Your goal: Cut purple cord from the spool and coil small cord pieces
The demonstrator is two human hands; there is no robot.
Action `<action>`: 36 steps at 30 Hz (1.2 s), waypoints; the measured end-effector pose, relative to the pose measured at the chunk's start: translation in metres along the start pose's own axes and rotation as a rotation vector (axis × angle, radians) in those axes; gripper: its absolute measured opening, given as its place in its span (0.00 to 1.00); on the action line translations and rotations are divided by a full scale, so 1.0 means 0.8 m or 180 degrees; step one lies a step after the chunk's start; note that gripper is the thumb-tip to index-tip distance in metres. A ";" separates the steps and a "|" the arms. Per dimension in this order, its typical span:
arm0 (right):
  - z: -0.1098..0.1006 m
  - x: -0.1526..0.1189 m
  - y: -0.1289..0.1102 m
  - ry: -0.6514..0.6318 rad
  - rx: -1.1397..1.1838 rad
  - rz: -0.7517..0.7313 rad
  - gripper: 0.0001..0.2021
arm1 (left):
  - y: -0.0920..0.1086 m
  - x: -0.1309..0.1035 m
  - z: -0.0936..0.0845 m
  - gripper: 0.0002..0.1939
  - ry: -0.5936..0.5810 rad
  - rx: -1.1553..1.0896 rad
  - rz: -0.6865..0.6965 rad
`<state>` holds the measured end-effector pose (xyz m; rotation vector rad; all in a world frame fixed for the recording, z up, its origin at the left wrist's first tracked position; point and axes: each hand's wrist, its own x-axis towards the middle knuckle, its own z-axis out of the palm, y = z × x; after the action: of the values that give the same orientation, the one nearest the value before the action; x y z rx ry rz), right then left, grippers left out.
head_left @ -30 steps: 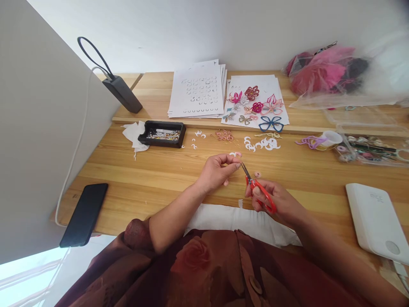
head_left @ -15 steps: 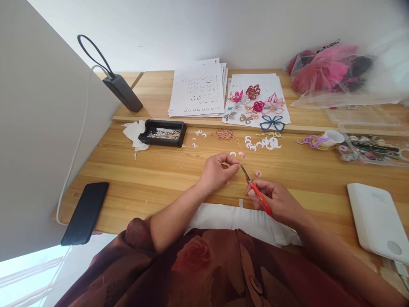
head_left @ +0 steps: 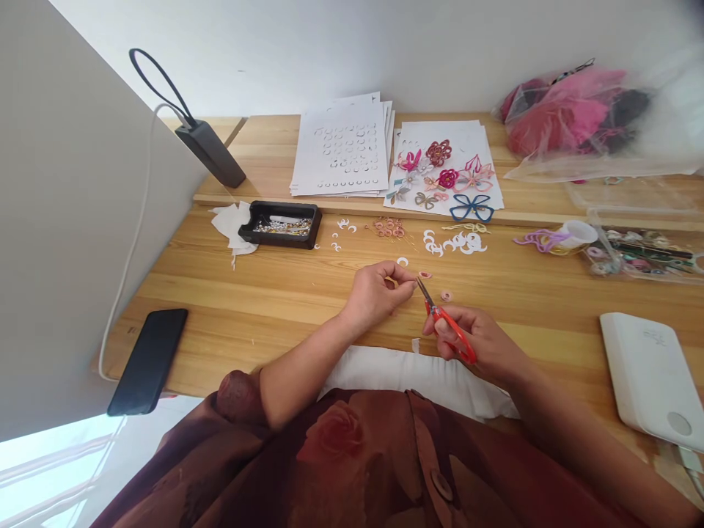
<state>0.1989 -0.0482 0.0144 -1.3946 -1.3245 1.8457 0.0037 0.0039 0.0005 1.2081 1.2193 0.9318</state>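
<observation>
Red-handled scissors (head_left: 456, 334) are in my right hand (head_left: 482, 343), their blades slightly parted and pointing up-left. The blade tips are right beside the fingertips of my left hand (head_left: 377, 295). Thumb and forefinger of that hand are pinched together; whatever they hold is too small to make out. Just beyond the blades, a small pink curved piece (head_left: 425, 275) lies on the wood, and a pink thread roll (head_left: 446, 295) lies to the right. White paper crescents (head_left: 462, 242) and pink wrapped crescents (head_left: 388, 226) are spread farther back.
A black tray (head_left: 281, 225) holds beads and pins. Behind are printed sheets (head_left: 338, 150) and thread flowers (head_left: 448, 178). At the right are a white cup (head_left: 578, 235), a clear box (head_left: 643, 253) and a white power bank (head_left: 649, 374). A phone (head_left: 148, 359) lies left.
The scissors' blades and handles have parted, and their tips have moved slightly away from my left fingertips. The view has shifted a little. My left hand keeps its pinch.
</observation>
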 end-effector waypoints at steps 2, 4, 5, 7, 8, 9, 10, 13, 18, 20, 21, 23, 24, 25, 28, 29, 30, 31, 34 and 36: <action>-0.001 0.000 0.000 0.0019 0.0060 0.0019 0.27 | -0.001 0.000 -0.001 0.07 0.0000 0.0014 -0.0025; -0.001 0.000 -0.001 0.0010 0.0090 0.0051 0.28 | -0.002 0.001 -0.003 0.07 0.0014 0.0028 -0.0045; -0.001 0.000 -0.002 0.0013 0.0105 0.0064 0.28 | -0.002 0.001 -0.003 0.07 0.0024 0.0025 -0.0039; 0.000 -0.001 -0.004 0.0028 0.0154 0.0070 0.29 | -0.002 0.001 -0.004 0.08 0.0025 0.0017 -0.0007; 0.001 -0.001 -0.005 0.0026 0.0178 0.0064 0.29 | -0.002 0.001 -0.004 0.08 0.0013 0.0029 0.0005; 0.001 -0.001 -0.006 0.0032 0.0196 0.0054 0.29 | -0.003 0.001 -0.004 0.08 0.0005 0.0053 0.0020; 0.002 -0.002 -0.007 0.0035 0.0207 0.0046 0.29 | -0.003 0.000 -0.003 0.08 0.0002 0.0088 0.0034; 0.002 -0.001 -0.009 0.0039 0.0196 0.0025 0.30 | -0.005 0.000 -0.001 0.07 0.0023 0.0222 0.0112; 0.002 0.000 -0.005 -0.0007 0.0261 0.0052 0.30 | -0.009 -0.001 0.000 0.05 0.0112 0.0388 0.0433; 0.002 0.000 -0.001 -0.0067 0.0378 0.0068 0.30 | -0.010 -0.002 0.000 0.05 0.0112 0.0395 0.0507; 0.003 0.000 0.001 -0.0098 0.0429 0.0076 0.31 | -0.010 -0.002 0.000 0.05 0.0106 0.0394 0.0524; 0.004 0.001 0.005 -0.0118 0.0496 0.0073 0.31 | -0.009 -0.002 0.000 0.06 0.0102 0.0394 0.0531; 0.005 0.002 0.007 -0.0093 0.0527 0.0065 0.31 | -0.009 -0.002 0.000 0.06 0.0093 0.0401 0.0523; 0.006 0.002 0.008 -0.0045 0.0568 0.0047 0.31 | -0.009 -0.002 0.000 0.06 0.0080 0.0410 0.0506; 0.008 0.004 0.010 0.0096 0.0674 -0.0034 0.30 | -0.009 -0.002 0.000 0.06 0.0045 0.0396 0.0419; 0.008 0.004 0.010 0.0074 0.0644 -0.0034 0.30 | -0.009 -0.002 0.000 0.07 0.0056 0.0358 0.0369; 0.008 0.004 0.009 0.0012 0.0567 -0.0016 0.30 | -0.009 -0.001 -0.001 0.07 0.0080 0.0300 0.0303; 0.008 0.004 0.008 -0.0062 0.0451 0.0014 0.30 | -0.009 0.000 -0.002 0.07 0.0112 0.0221 0.0224; 0.007 0.002 0.005 -0.0183 0.0106 0.0096 0.31 | -0.005 0.003 -0.006 0.08 0.0185 -0.0077 -0.0032; 0.005 0.001 0.004 -0.0140 0.0022 0.0088 0.31 | -0.001 0.005 -0.008 0.08 0.0203 -0.0240 -0.0140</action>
<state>0.1954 -0.0504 0.0114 -1.3828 -1.3252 1.9076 -0.0024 0.0085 -0.0005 1.0953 1.2456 0.9815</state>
